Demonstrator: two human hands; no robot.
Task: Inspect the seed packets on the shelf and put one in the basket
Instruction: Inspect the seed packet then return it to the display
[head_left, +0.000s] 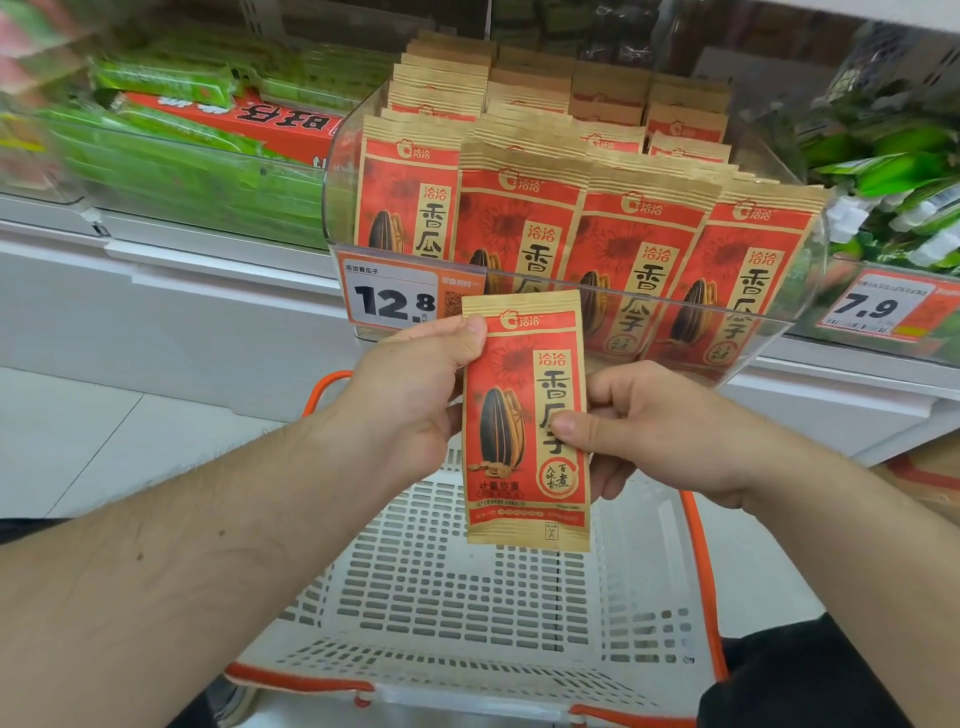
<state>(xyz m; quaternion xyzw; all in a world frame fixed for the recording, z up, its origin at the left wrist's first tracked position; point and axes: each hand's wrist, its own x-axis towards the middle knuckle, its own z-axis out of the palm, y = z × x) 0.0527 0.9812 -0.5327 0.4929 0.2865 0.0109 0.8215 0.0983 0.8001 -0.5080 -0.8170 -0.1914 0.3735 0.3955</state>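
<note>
A red and tan seed packet (524, 415) with a sunflower seed printed on it stands upright in front of me, above the basket. My left hand (415, 395) pinches its upper left edge, thumb on the front. My right hand (654, 426) pinches its right edge, thumb on the print. Below the packet sits a white slotted basket (467, 597) with an orange rim, nothing visible inside. Several matching seed packets (618, 244) stand in rows in a clear plastic shelf bin (649, 301) just behind my hands.
Price tags reading 12.8 (395, 301) and 7.9 (872, 309) hang on the white shelf edge (208, 249). Green packets (171, 156) and a red box (249, 117) lie in the bin to the left. More green packs (893, 171) fill the right. Pale floor tiles (78, 426) show at lower left.
</note>
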